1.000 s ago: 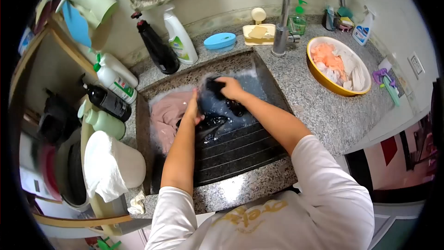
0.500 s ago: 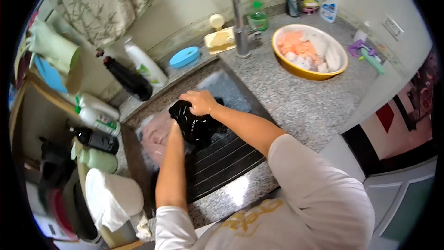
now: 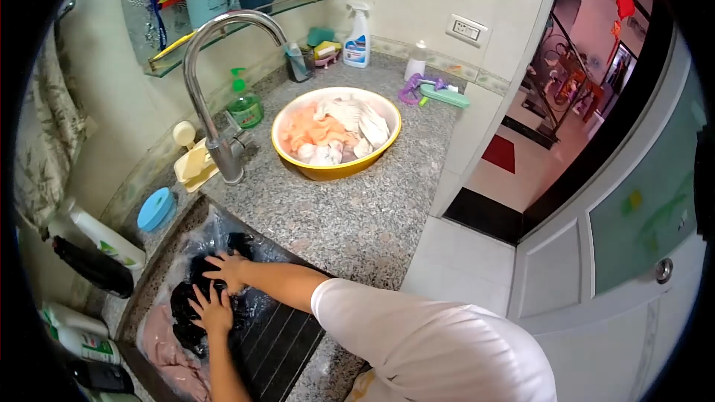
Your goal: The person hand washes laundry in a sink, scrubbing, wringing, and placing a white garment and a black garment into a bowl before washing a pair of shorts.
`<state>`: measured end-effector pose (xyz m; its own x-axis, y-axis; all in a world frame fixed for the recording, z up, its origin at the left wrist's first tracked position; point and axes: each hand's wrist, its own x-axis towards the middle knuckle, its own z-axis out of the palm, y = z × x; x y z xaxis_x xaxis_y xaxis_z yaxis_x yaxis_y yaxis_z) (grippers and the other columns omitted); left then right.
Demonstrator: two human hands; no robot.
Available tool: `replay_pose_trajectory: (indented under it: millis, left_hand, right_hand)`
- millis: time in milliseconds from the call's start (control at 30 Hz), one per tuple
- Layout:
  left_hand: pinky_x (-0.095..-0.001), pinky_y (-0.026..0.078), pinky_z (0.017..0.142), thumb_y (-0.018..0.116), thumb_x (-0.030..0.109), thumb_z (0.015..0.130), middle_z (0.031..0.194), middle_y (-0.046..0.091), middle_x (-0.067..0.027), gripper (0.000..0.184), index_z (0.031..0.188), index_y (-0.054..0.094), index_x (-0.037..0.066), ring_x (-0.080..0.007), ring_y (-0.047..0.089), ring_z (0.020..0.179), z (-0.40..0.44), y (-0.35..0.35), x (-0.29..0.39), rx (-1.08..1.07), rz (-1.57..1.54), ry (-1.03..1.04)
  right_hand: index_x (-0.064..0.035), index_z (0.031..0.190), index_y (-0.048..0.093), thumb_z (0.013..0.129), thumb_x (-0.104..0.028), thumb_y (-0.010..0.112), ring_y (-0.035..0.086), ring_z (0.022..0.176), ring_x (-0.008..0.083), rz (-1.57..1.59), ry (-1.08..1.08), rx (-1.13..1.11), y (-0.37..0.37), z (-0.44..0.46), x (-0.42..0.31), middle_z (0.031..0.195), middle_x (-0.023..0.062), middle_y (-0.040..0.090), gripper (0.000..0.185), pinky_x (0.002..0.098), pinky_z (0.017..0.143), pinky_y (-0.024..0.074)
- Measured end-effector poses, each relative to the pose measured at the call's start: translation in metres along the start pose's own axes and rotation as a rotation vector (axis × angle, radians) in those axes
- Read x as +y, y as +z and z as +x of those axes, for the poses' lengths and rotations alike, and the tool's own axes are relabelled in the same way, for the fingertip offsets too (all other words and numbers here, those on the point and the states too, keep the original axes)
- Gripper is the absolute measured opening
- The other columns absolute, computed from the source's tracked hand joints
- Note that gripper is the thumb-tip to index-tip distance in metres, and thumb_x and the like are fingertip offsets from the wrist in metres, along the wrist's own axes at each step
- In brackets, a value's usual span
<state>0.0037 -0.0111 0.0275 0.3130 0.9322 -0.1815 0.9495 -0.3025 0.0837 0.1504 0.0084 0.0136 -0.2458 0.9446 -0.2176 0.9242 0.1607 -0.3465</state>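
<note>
Both hands rest on a wet black cloth [image 3: 184, 309] in the soapy sink [image 3: 141, 290]. My left hand [image 3: 214, 316] presses its nearer part with fingers spread. Just beyond it, my right hand [image 3: 231, 271] lies on the cloth, fingers also apart. A wet pink cloth [image 3: 167, 353] lies along the sink's left side, close to my left hand. The black ridged board [image 3: 279, 342] slopes up on the near right of the sink, beside my forearms. Suds and water show around the black cloth.
A curved faucet [image 3: 195, 78] rises behind the sink. On the granite counter [image 3: 350, 216] stands a yellow-rimmed basin [image 3: 335, 172] holding orange and white cloths. A blue soap dish [image 3: 156, 209] and several bottles line the left edge. A door [image 3: 555, 275] stands at the right.
The view has swung right. My hands gripped and bunched the black cloth before; now the cloth is down in the sink and both hands are spread over it.
</note>
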Motion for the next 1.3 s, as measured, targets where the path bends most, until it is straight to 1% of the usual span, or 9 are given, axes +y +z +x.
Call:
replay_pose_trajectory:
  millis: [267,300,367,467,567,700,933,1167,1300]
  left_hand:
    - [-0.0563,0.017,0.097,0.04,0.04,0.085,0.139,0.024,-0.0092,0.05,0.131,0.032,0.022,-0.0329,0.027,0.123,0.064,0.038,-0.032,-0.206,-0.131,0.036]
    - [-0.0533,0.018,0.097,0.041,0.041,0.085,0.137,0.026,-0.009,0.051,0.131,0.032,0.021,-0.0313,0.028,0.123,0.069,0.04,-0.036,-0.191,-0.216,0.05]
    - [-0.0474,0.02,0.098,0.043,0.043,0.083,0.135,0.03,-0.0086,0.055,0.131,0.033,0.018,-0.0282,0.029,0.122,0.073,0.043,-0.05,-0.139,-0.555,0.067]
    - [-0.0386,0.023,0.098,0.047,0.046,0.081,0.132,0.036,-0.008,0.06,0.13,0.035,0.013,-0.0236,0.032,0.121,0.054,0.011,-0.06,-0.226,-1.456,-0.102]
    - [-0.0366,0.025,0.097,0.047,0.053,0.079,0.133,0.035,-0.0067,0.071,0.132,0.031,0.009,-0.0218,0.033,0.12,0.03,-0.043,-0.057,-0.193,-1.627,-0.426]
    - [-0.0363,0.032,0.089,0.047,0.05,0.079,0.122,0.04,-0.0072,0.061,0.123,0.037,0.01,-0.0209,0.039,0.109,0.044,-0.038,-0.077,-0.231,-1.821,-0.262]
    - [-0.0332,0.044,0.073,0.047,0.041,0.08,0.095,0.054,-0.0067,0.042,0.107,0.048,0.009,-0.0203,0.053,0.085,0.034,-0.015,-0.074,-0.071,-2.203,0.083]
    - [-0.0286,0.047,0.066,0.049,0.028,0.08,0.08,0.06,-0.0066,0.023,0.088,0.057,0.007,-0.0195,0.058,0.071,0.019,-0.067,-0.044,-0.168,-1.728,-0.228]
    - [-0.0357,0.043,0.077,0.063,0.034,0.074,0.1,0.055,-0.0181,0.047,0.107,0.052,0.002,-0.0298,0.054,0.089,0.045,-0.037,-0.067,0.305,-0.65,0.128]
  right_hand:
    - [-0.016,0.124,0.041,0.067,-0.026,0.059,0.045,0.11,0.0317,-0.021,0.039,-0.073,0.025,0.025,0.032,0.12,0.0182,0.046,0.061,0.0382,0.088,0.0404]
    - [-0.0152,0.12,0.046,0.066,-0.024,0.059,0.048,0.105,0.0319,0.06,0.116,0.25,0.048,0.033,0.04,0.115,0.0188,0.05,0.056,0.0386,0.088,0.0409]
    - [-0.0136,0.111,0.054,0.064,-0.018,0.059,0.055,0.096,0.0323,0.248,0.261,0.897,0.077,0.054,0.042,0.103,0.0199,0.057,0.047,0.0395,0.086,0.042]
    - [-0.0144,0.11,0.055,0.064,-0.014,0.059,0.056,0.094,0.032,0.755,0.567,0.491,0.006,0.038,0.006,0.104,0.0196,0.056,0.046,0.04,0.085,0.0421]
    - [-0.0137,0.077,0.067,0.065,-0.012,0.06,0.061,0.075,0.0269,0.859,0.115,0.45,-0.024,0.05,-0.029,0.074,0.0105,0.064,0.015,0.0367,0.07,0.0471]
    - [-0.0146,0.065,0.063,0.059,-0.011,0.058,0.055,0.075,0.0288,0.642,-0.406,0.815,-0.071,0.004,-0.119,0.068,0.0062,0.061,0.009,0.0369,0.066,0.0455]
    - [-0.0183,0.08,0.062,0.054,-0.033,0.065,0.048,0.087,0.0222,0.197,-0.855,1.022,-0.028,-0.005,-0.122,0.087,0.0024,0.053,0.03,0.039,0.073,0.0342]
    - [-0.0145,0.103,0.055,0.072,-0.039,0.053,0.056,0.087,0.0281,-0.031,-0.25,0.629,-0.037,0.005,-0.009,0.095,0.0126,0.054,0.04,0.0408,0.069,0.0462]
    - [-0.0193,0.117,0.048,0.072,-0.04,0.055,0.046,0.107,0.0288,-0.148,-0.033,0.42,-0.036,0.006,0.015,0.117,0.0122,0.047,0.05,0.0513,0.086,0.0365]
